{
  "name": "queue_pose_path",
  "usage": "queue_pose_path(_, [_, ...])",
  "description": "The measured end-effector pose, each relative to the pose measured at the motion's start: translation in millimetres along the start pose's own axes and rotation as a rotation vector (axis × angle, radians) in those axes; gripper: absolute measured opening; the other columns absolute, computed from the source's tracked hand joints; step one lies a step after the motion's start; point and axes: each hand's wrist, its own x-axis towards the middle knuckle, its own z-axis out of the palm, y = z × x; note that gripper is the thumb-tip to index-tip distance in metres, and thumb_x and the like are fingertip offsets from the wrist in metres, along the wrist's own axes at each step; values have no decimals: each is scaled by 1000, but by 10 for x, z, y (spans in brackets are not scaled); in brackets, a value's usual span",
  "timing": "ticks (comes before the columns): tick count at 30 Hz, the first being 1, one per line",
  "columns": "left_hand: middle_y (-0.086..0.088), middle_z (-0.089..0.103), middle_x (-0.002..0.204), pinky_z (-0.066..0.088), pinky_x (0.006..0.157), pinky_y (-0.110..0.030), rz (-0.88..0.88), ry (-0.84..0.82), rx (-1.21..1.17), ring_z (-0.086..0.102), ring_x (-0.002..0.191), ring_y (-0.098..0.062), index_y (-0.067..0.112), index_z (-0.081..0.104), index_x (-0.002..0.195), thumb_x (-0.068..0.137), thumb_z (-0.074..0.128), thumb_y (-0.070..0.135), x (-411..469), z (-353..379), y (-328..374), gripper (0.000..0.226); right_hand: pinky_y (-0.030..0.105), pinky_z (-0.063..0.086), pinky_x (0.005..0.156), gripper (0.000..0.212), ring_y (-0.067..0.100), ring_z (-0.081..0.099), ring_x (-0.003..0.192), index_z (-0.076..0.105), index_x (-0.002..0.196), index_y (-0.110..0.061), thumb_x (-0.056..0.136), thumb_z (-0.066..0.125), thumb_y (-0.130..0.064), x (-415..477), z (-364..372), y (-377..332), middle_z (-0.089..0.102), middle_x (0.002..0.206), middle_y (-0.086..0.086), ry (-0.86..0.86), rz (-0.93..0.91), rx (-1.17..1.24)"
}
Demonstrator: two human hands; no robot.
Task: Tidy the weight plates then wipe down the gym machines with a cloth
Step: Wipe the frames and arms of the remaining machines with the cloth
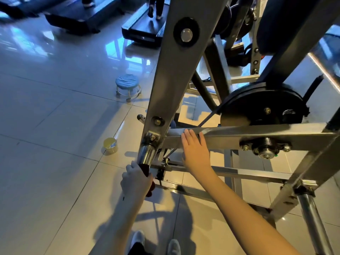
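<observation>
Tiled floor (46,116): machine (165,70), stool (128,85), yellow tub (110,145)

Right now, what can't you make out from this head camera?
Head view only.
1. Dark red thing in the left hand: the hand covers most of it; cloth or handle grip, cannot tell.
2. Weight plate: the steel beam hides its lower edge; markings too dark.
3. Person on the treadmill: cut off by the top edge.

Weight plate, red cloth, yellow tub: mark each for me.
weight plate (248,103): head view, on its black face.
red cloth (145,168): head view, on its visible upper fold.
yellow tub (110,145): head view, on its top.
</observation>
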Motion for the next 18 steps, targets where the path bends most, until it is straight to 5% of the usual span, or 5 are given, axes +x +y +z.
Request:
queue_pose_path(9, [-13,56,113,53,76,-35,78,9,-38,58,97,-27,5,43,123,85,61,52,487,24,336,63,45,-9,119,66,29,-3,151,2,155,-4,102,40,-18,4,-14,-42,-1,163,15,-43,7,-5])
queue_pose_path(15, [-12,37,139,45,98,-43,119,-89,-45,45,120,-32,11,17,147,78,70,50,238,60,106,95,41,-7,119,63,32,-6,150,-3,153,0,104,34,-14,32,23,-69,-7,162,19,-90,13,26])
queue_pose_path(18, [-15,46,130,51,85,-38,177,8,-11,54,107,-31,7,26,145,78,73,44,211,125,70,90,40,-7,119,64,32,-8,150,-5,153,0,104,34,-13,31,36,-70,-9,162,19,-74,8,23])
